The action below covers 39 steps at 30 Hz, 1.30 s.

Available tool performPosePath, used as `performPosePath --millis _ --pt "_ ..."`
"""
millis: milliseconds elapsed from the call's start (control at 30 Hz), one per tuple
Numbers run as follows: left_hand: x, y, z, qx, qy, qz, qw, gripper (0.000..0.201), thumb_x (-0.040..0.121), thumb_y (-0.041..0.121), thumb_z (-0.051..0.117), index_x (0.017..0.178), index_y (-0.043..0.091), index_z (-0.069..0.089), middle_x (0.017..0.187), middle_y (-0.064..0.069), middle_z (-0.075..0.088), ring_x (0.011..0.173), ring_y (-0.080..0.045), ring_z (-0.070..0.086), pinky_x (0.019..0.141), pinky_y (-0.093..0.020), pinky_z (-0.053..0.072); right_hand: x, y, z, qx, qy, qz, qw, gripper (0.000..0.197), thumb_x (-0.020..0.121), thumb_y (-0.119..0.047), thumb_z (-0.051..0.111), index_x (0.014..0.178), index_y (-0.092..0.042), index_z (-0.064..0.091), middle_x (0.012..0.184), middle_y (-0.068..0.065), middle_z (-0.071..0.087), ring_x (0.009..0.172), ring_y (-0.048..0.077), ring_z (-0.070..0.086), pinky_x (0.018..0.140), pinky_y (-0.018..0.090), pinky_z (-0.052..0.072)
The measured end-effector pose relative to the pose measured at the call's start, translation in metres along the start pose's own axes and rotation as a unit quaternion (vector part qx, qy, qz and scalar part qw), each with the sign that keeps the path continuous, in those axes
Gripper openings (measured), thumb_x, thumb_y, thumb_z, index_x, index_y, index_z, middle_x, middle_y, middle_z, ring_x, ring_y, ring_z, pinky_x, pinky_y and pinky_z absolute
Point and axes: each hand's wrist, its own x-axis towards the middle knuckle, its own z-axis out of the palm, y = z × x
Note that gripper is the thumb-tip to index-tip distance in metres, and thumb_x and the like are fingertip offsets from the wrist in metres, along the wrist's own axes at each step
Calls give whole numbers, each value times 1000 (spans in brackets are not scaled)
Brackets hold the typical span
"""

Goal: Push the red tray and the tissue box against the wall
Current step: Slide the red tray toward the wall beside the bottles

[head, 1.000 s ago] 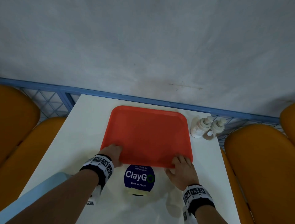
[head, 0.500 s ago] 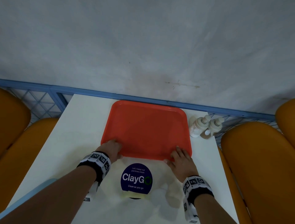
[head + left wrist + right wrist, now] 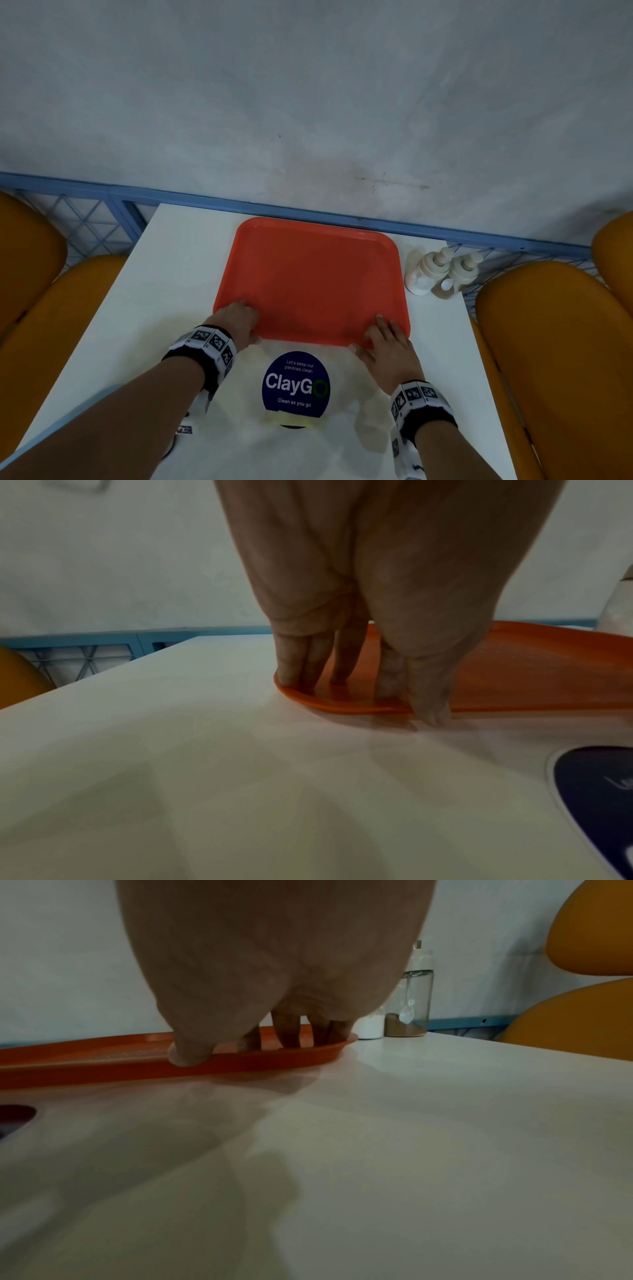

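Observation:
The red tray [image 3: 315,281] lies flat on the white table [image 3: 164,274], its far edge close to the blue rail at the foot of the wall. My left hand [image 3: 239,320] is at its near left corner. In the left wrist view the fingers [image 3: 294,669] press down inside the tray [image 3: 531,669] and the thumb stands outside the rim. At the near right corner my right hand [image 3: 383,337] lays its fingers on the tray [image 3: 103,1053], with the thumb [image 3: 186,1053] against the rim. No tissue box is in view.
Two condiment bottles [image 3: 428,272] stand just right of the tray by the wall. A round blue ClayGo sticker [image 3: 296,383] sits between my wrists. Orange seats [image 3: 555,359] flank the table on both sides.
The tray has slid away from me toward the wall, and both hands have moved forward with it, still at its near corners.

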Motion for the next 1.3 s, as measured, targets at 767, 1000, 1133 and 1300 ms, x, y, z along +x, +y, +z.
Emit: performPosePath --millis 767,1000,1133,1300 --pt "1 -9 3 -3 15 10 1000 50 81 51 65 115 14 59 117 -6 59 102 -29 62 88 -44 56 9 3 -1 16 -9 3 1000 56 84 -75 39 108 -26 53 151 7 42 145 29 21 117 48 25" --pt "-59 -18 -20 -103 75 19 992 40 86 42 64 116 16 60 121 -7 59 104 -26 60 91 -42 52 -45 -22 -15 98 36 -13 995 31 92 -43 59 113 -21 60 126 0 56 121 24 47 98 39 43" --pt "-142 -46 -8 -185 137 10 973 29 90 37 61 115 21 60 118 -6 61 105 -25 58 91 -35 46 -93 -50 -1 131 34 -92 987 19 93 -37 60 107 -24 63 122 -10 55 119 18 48 95 27 36" --pt "-255 -83 41 -229 244 -62 940 39 84 48 66 114 25 61 118 -1 62 103 -24 62 87 -30 47 -145 -93 21 149 7 -196 969 11 92 -34 62 102 -28 62 116 -13 57 110 12 50 89 24 35"
